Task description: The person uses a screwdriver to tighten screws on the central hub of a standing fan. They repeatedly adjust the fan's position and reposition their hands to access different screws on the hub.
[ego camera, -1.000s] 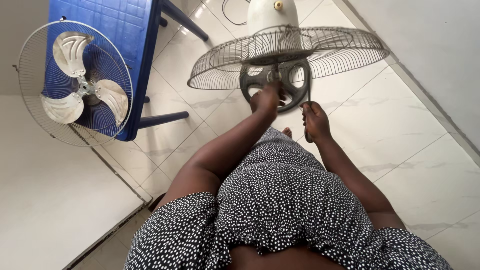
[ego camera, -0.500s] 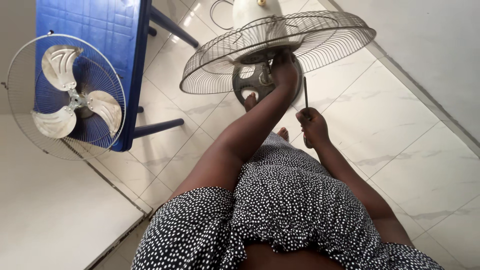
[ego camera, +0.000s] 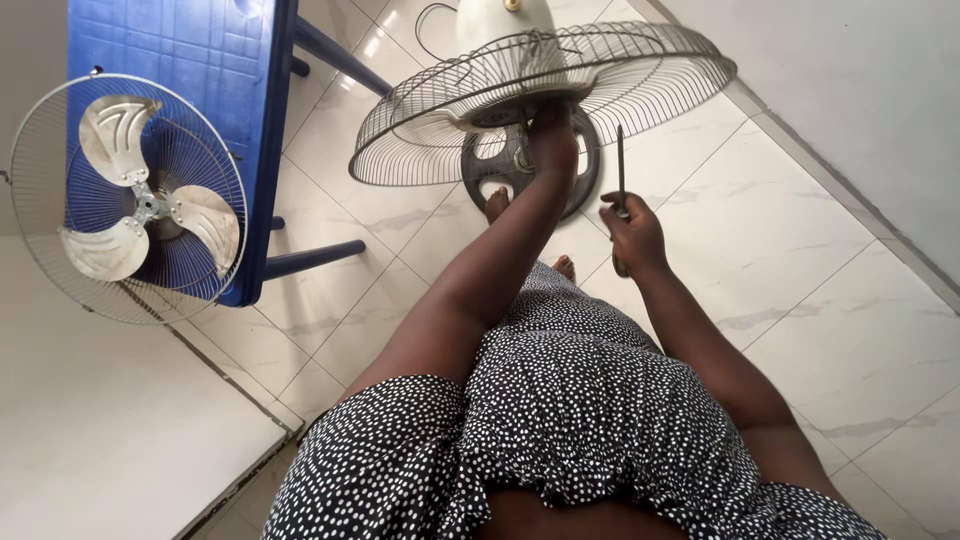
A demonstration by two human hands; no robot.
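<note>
At the far left a round wire fan guard (ego camera: pixel 128 197) with three pale metal blades (ego camera: pixel 140 205) inside it leans up against the blue plastic table (ego camera: pixel 205 60), overlapping the table's left edge and hanging down past its near corner. The table's dark blue legs (ego camera: pixel 310 258) stand on the pale tiled floor (ego camera: pixel 800 270), and a lighter raised slab fills the lower left.

Right of the table, a second wire guard (ego camera: pixel 640 75), dished and without blades, is mounted on a standing fan whose white motor housing (ego camera: pixel 500 22) sits behind it at the top edge of the view. Below the guard the fan's dark round base (ego camera: pixel 510 160) rests on the tiles, with the toes of a bare foot (ego camera: pixel 497 200) touching its near rim.

The left hand (ego camera: pixel 553 135) reaches out at the end of a straight arm to the hub of this guard, its fingers curled in against the centre ring; what exactly they pinch is hidden by the hand itself.

Further right, the right hand (ego camera: pixel 632 235) is held apart from the fan, just beside the guard's lower right rim, closed in a fist round a thin dark screwdriver (ego camera: pixel 621 165) that points straight up.

A black dress with white dots (ego camera: pixel 570 410) fills the foreground
</note>
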